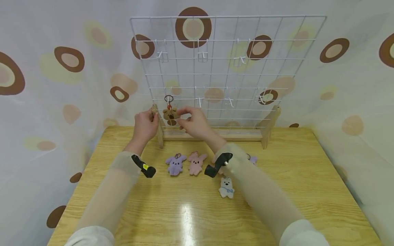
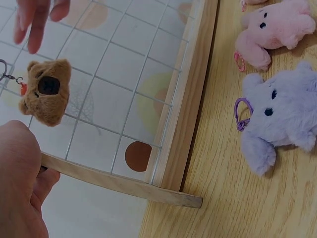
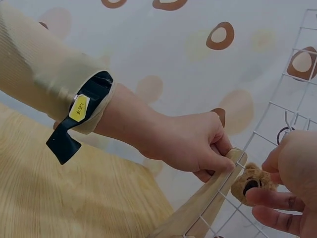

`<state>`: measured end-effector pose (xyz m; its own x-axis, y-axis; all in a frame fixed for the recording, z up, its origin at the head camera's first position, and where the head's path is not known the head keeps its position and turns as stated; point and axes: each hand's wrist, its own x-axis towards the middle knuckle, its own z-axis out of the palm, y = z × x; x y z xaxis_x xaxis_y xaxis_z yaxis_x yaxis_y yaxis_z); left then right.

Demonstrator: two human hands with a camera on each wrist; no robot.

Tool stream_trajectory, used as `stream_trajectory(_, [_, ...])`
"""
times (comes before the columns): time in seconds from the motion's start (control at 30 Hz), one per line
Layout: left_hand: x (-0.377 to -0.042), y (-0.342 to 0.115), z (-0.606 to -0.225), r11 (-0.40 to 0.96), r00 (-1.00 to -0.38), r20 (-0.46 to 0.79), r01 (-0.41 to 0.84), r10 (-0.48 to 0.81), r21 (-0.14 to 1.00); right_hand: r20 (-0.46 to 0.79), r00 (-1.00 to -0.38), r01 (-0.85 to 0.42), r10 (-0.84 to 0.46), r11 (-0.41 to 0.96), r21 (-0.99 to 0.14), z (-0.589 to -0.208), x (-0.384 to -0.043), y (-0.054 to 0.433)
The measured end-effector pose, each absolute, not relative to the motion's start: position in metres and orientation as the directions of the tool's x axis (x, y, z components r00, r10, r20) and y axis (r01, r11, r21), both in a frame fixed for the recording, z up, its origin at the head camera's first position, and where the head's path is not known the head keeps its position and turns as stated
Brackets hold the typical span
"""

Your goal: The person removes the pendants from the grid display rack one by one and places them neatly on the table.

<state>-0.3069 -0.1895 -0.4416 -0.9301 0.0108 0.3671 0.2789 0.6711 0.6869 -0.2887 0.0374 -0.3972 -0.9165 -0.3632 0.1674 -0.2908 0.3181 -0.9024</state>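
Note:
A brown bear-head keychain [image 1: 170,114] hangs by its dark ring from a hook low on the left of the white wire grid [image 1: 227,16]. My left hand [image 1: 146,125] grips the top of the grid's left wooden leg [image 1: 160,135], thumb and fingers on either side of it. Beside the bear is my right hand [image 1: 197,123], its fingers loosely bent. The left wrist view shows a gap between those fingertips and the bear [image 2: 49,91]. In the right wrist view the right hand [image 3: 297,173] partly covers the bear [image 3: 247,186].
Below the grid lie a purple plush keychain [image 1: 175,166], a pink plush keychain [image 1: 195,165] and a white bear plush [image 1: 226,187]. Another purple plush [image 1: 253,159] is partly behind my right forearm. Several white hooks [image 1: 202,54] stick out from the grid. A wooden crossbar [image 1: 212,137] joins the legs.

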Motion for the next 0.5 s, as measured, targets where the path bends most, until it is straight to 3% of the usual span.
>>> stream_trajectory(0.5, [-0.31,-0.191,-0.444,0.672,-0.927,0.375,0.287,0.015,0.683,0.195,-0.947,-0.272,-0.254,0.32,-0.907,-0.383,-0.304,0.012])
